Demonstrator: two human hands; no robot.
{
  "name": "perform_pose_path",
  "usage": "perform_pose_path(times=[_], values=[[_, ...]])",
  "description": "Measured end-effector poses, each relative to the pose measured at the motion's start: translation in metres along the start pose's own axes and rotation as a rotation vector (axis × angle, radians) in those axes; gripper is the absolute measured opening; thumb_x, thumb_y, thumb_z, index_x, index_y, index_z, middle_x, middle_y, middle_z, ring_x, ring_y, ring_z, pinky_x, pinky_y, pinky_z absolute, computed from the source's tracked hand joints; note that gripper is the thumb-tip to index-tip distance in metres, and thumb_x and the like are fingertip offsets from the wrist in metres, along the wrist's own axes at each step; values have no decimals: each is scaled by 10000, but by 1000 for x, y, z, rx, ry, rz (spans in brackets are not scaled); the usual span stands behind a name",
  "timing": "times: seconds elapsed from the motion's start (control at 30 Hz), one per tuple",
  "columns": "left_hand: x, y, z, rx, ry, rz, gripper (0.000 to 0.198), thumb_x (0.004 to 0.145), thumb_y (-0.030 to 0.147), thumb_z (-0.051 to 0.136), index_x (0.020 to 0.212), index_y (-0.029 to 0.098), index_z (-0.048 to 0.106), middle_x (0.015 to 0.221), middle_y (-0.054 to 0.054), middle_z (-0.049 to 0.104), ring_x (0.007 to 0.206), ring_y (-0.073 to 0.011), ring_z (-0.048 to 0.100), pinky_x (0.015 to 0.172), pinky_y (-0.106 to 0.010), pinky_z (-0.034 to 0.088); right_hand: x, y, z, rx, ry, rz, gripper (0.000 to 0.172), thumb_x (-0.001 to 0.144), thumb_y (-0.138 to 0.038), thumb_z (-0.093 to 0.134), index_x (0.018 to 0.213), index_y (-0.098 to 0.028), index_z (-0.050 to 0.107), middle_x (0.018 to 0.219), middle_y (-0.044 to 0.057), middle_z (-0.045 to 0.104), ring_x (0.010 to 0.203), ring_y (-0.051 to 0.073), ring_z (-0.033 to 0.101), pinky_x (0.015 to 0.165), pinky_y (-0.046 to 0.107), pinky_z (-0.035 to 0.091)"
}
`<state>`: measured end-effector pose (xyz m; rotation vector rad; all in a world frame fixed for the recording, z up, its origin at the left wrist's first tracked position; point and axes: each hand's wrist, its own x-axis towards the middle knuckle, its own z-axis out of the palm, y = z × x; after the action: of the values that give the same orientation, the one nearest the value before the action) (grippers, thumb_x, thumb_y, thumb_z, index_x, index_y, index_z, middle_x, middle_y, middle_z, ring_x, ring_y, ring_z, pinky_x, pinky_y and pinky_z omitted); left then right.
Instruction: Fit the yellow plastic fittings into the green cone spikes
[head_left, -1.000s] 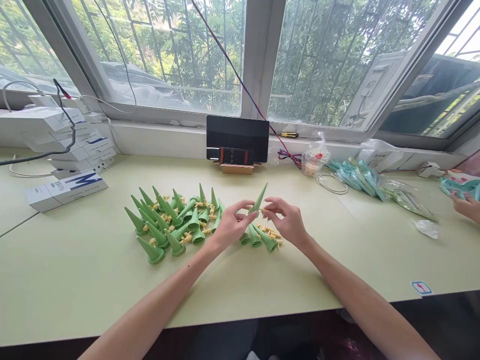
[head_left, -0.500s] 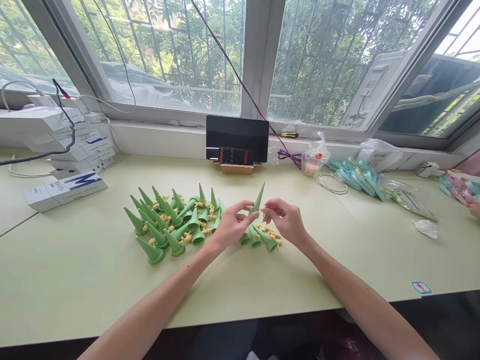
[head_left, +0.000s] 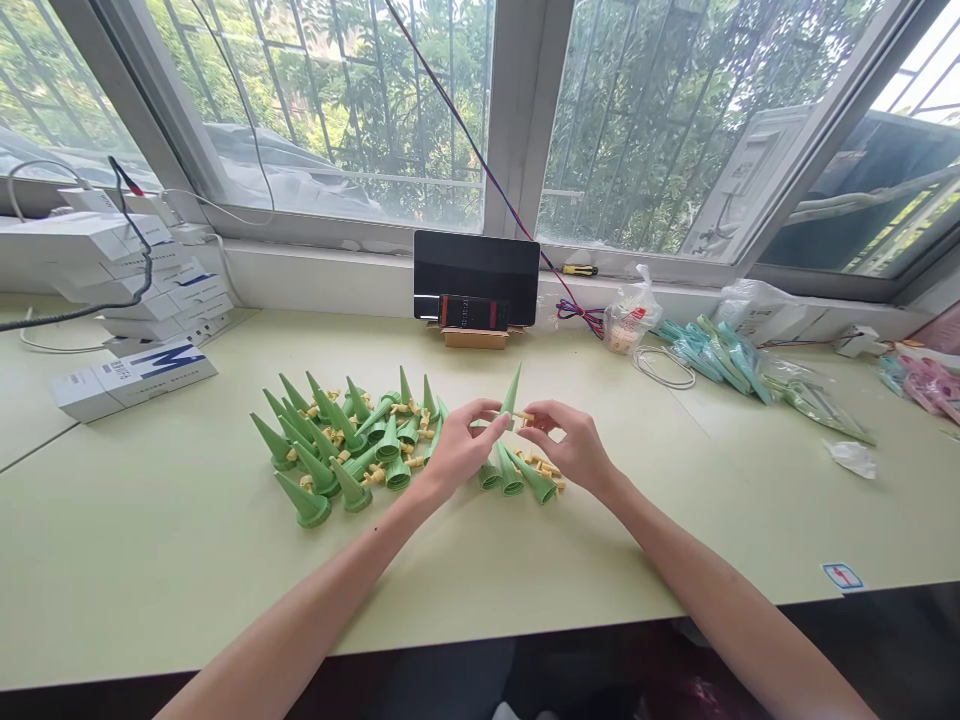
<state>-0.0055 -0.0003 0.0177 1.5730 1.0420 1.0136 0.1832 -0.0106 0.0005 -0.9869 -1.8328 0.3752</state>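
Observation:
My left hand [head_left: 463,448] is closed around the base of a green watering spike [head_left: 512,390], which points upward and leans slightly right. Between the fingertips of my right hand [head_left: 576,445] is a small yellow valve [head_left: 527,416], held against or close beside the spike's base; whether they touch I cannot tell. Just below my hands lie a few green spikes [head_left: 538,482] with open ends toward me, and loose yellow valves [head_left: 551,467]. To the left spreads a group of several green spikes [head_left: 311,508], many with yellow valves on their sides, some standing, others lying.
Behind the work stand a dark tablet [head_left: 476,262] and a phone [head_left: 474,313] on a cardboard stand. White boxes [head_left: 135,380] are at the left. Toward the right are a plastic bag [head_left: 630,315], a coiled white cable [head_left: 664,368] and bagged teal-green pieces [head_left: 716,355].
The spike in my left hand has shifted slightly left. More of the yellow valve shows in my right hand. Another person's hand at the far right edge has left the view.

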Motion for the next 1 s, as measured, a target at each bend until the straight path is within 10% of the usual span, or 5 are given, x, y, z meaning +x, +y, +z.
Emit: perform_pose_path(times=[0.63, 1.0], values=[[0, -9, 1, 53, -52, 85, 320, 837, 425, 616, 1058, 194, 624, 943, -34, 599, 463, -34, 328, 412, -206, 251, -2, 2, 0, -7, -34, 56, 236, 931, -304, 540, 741, -185, 612, 628, 9, 619, 534, 123, 550, 563, 255, 452], [-2, -11, 3, 118, -54, 173, 333, 847, 400, 624, 1094, 177, 638, 512, 82, 310, 463, -69, 259, 448, -201, 258, -1, -5, -2, 283, -95, 354, 392, 933, -448, 514, 640, -188, 507, 537, -6, 579, 382, 88, 449, 436, 244, 371]])
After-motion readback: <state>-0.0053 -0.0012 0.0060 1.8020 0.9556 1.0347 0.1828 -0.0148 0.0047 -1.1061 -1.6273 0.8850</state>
